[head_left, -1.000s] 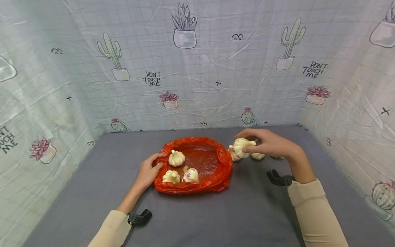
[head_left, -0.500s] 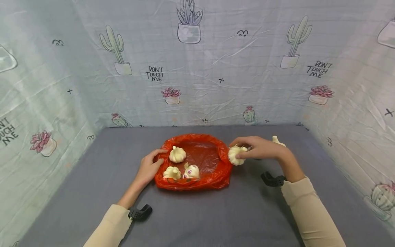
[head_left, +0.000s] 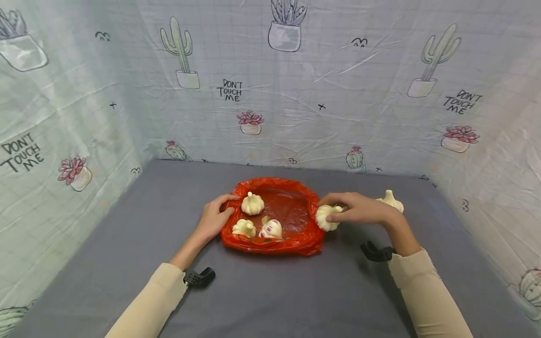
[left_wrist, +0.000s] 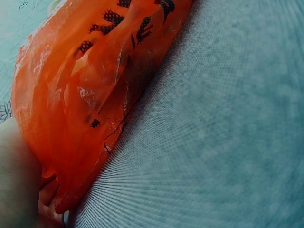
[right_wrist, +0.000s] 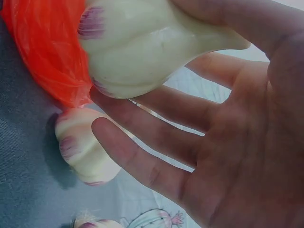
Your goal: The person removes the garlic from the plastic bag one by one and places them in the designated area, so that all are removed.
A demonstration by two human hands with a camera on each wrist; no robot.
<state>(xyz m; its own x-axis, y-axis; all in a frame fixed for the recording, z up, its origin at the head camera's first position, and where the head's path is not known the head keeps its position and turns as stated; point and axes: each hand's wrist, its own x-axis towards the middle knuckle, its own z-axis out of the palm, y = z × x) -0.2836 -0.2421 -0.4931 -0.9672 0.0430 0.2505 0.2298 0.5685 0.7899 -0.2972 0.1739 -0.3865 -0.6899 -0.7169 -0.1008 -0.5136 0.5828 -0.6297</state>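
A red plastic bag [head_left: 270,246] lies with its mouth spread wide on the grey table. Inside it are three garlic bulbs: one at the back left [head_left: 252,204], one at the front left [head_left: 244,228] and a purple-marked one [head_left: 271,229]. My left hand [head_left: 212,218] grips the bag's left rim; its fingertips are partly hidden by the red film in the left wrist view. My right hand [head_left: 359,208] holds another garlic bulb [right_wrist: 137,42] between thumb and fingers, beside the bag's right rim.
Below the right hand, a garlic bulb [right_wrist: 90,145] rests on the table against the bag. Part of another bulb [right_wrist: 99,224] shows at that view's lower edge. In the head view a bulb [head_left: 390,202] stands behind the right wrist. Cactus-printed curtains [head_left: 296,136] enclose the table.
My right hand has brought its garlic bulb left and lower, up to the bag's right rim. The left hand stays at the left rim. The head view has shifted slightly.
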